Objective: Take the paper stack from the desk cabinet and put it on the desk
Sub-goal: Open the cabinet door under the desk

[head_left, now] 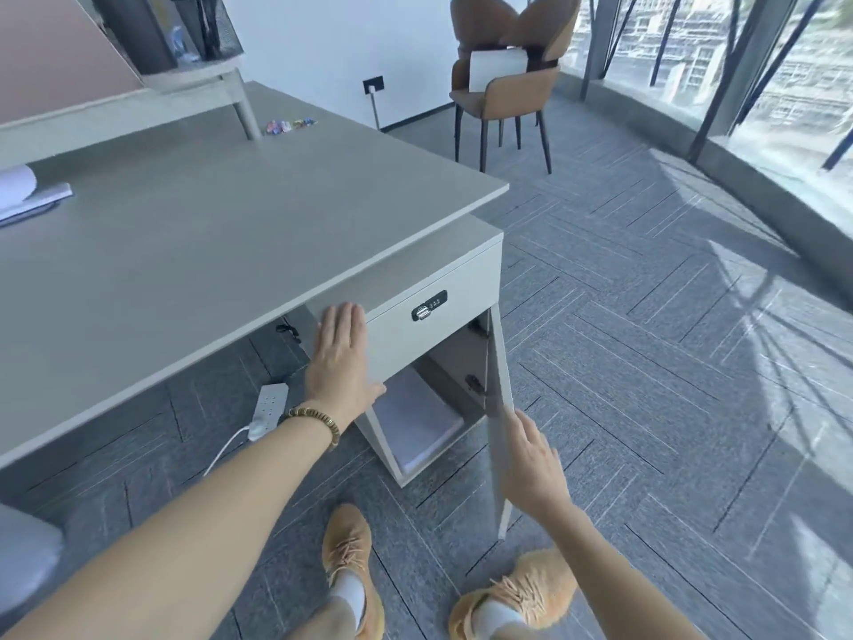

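Observation:
The white desk cabinet [443, 279] stands under the right end of the grey desk [221, 242]. Its door [499, 408] is swung open towards me, seen edge-on. Inside, on the cabinet floor, lies the white paper stack [415, 420]. My left hand [339, 362] rests flat, fingers together, on the front of the locked drawer above the opening. My right hand [531, 459] touches the edge of the open door, fingers loosely spread; whether they wrap it is unclear.
A combination lock [429, 307] sits on the drawer. A power strip [270, 406] with a cable lies on the carpet under the desk. Papers [27, 196] lie on the desk's left. A brown chair [507, 76] stands far back. My feet [351, 570] are below.

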`<state>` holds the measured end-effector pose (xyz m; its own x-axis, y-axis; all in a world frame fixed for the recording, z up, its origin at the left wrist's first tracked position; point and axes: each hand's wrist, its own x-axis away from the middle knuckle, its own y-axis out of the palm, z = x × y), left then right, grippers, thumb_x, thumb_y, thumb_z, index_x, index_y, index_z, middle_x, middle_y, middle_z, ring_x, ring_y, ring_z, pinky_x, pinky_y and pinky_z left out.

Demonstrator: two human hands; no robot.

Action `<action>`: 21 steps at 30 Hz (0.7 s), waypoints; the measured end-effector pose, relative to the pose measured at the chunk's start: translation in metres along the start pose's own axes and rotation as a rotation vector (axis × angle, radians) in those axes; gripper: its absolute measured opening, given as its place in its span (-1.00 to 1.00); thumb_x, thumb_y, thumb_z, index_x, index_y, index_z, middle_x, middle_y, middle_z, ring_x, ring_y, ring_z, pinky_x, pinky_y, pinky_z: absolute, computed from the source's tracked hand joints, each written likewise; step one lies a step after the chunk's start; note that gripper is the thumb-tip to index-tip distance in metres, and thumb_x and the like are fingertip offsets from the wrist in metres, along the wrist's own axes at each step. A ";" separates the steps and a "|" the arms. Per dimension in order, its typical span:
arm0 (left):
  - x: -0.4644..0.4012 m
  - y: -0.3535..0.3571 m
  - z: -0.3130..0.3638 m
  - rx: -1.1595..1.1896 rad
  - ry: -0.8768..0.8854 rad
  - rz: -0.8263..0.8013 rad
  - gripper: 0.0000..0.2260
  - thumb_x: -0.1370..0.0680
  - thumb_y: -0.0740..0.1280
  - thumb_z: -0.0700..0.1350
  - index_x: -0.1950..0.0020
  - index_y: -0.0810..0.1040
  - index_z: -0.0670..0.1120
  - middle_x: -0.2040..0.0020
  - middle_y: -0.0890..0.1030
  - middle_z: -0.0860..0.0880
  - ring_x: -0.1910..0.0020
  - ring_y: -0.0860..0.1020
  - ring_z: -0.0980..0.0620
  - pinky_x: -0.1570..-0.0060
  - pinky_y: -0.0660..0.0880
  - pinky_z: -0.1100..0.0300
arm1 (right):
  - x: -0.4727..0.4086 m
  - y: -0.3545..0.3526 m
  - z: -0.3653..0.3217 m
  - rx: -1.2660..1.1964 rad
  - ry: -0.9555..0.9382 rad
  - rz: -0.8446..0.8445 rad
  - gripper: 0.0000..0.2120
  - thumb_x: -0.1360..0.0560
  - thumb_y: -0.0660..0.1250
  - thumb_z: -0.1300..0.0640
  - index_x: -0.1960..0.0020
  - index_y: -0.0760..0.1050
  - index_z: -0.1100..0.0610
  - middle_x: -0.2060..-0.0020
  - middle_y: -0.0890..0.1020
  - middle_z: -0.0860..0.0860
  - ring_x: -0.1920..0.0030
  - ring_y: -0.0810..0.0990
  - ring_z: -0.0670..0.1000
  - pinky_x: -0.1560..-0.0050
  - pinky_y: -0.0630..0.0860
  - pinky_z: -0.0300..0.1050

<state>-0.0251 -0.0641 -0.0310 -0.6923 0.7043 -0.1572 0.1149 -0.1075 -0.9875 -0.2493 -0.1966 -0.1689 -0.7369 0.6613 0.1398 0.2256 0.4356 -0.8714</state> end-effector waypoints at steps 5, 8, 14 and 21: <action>0.000 -0.006 0.016 0.023 0.013 0.027 0.18 -0.26 0.52 0.34 -0.60 0.07 -0.29 -0.62 0.14 -0.27 -0.62 0.03 -0.26 -0.60 -0.03 -0.08 | 0.005 -0.053 0.057 0.218 0.111 -0.030 -0.05 -0.40 0.41 0.14 -0.61 -0.09 -0.02 -0.39 0.37 0.05 -0.32 0.42 0.17 -0.30 0.38 0.09; 0.000 0.002 0.014 0.007 0.012 0.053 0.20 -0.24 0.49 0.40 -0.59 0.10 -0.29 -0.60 0.18 -0.28 -0.61 0.06 -0.27 -0.59 0.01 -0.10 | -0.013 -0.067 0.067 0.212 0.237 0.004 -0.09 -0.36 0.41 -0.20 -0.55 0.04 0.04 -0.35 0.40 0.15 -0.33 0.41 0.23 -0.33 0.34 0.16; -0.005 0.017 0.011 -0.026 0.038 0.128 0.17 -0.25 0.45 0.44 -0.57 0.16 -0.31 -0.57 0.24 -0.30 -0.58 0.12 -0.29 -0.58 0.06 -0.12 | -0.047 -0.068 0.088 0.278 0.351 0.072 0.03 -0.30 0.22 -0.51 -0.56 -0.01 0.02 -0.40 0.36 0.18 -0.41 0.32 0.26 -0.43 0.17 0.26; -0.009 0.026 0.006 -0.022 0.051 0.130 0.13 -0.28 0.45 0.41 -0.58 0.15 -0.29 -0.58 0.24 -0.27 -0.58 0.12 -0.28 -0.56 0.14 -0.15 | -0.079 -0.067 0.094 0.409 0.332 0.036 0.14 -0.35 0.15 -0.51 -0.62 -0.15 0.19 -0.61 0.01 0.19 -0.60 -0.05 0.30 -0.47 -0.08 0.43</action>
<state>-0.0206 -0.0771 -0.0552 -0.6336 0.7201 -0.2827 0.2175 -0.1849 -0.9584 -0.2664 -0.3356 -0.1660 -0.4765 0.8584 0.1901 -0.0686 0.1793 -0.9814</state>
